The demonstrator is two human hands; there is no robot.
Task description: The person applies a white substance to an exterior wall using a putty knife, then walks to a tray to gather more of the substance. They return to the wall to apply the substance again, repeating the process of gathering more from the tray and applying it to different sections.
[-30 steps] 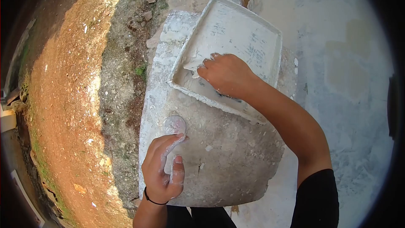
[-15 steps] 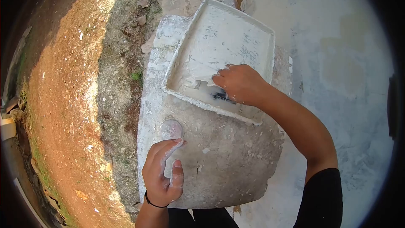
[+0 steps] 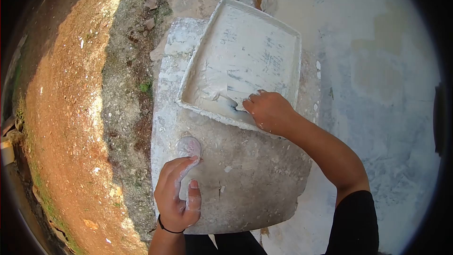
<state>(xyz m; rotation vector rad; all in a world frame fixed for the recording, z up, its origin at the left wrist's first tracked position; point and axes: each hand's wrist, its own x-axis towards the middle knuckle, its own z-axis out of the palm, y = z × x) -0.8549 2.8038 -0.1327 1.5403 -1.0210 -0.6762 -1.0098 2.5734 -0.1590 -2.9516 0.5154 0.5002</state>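
Observation:
My right hand (image 3: 270, 109) is closed, knuckles up, over the near right part of a shallow rectangular tray (image 3: 214, 114). What its fingers grip is hidden under the hand. A layer of creamy white paste (image 3: 250, 49) covers the tray floor, with dark streaks showing through and a thicker ridge piled near the front left corner. Below the tray, my left hand (image 3: 177, 191) is open, its fingers curved and thumb apart, with white paste smeared along the index finger and thumb. Its fingertips are right at the lower edge of a round, pinkish-white disc (image 3: 188, 147).
Tray and disc lie on a worn, paste-stained board (image 3: 255, 184). Gravel and reddish soil (image 3: 66, 127) stretch along the left. On the right is a pale, paste-smeared floor (image 3: 377, 127). My dark-clothed legs (image 3: 226, 244) are at the bottom edge.
My right hand has moved down towards the tray's near edge, and a straight-edged, scraped-looking patch now shows beside it. My left hand keeps its pose beside the disc. The view has shifted slightly.

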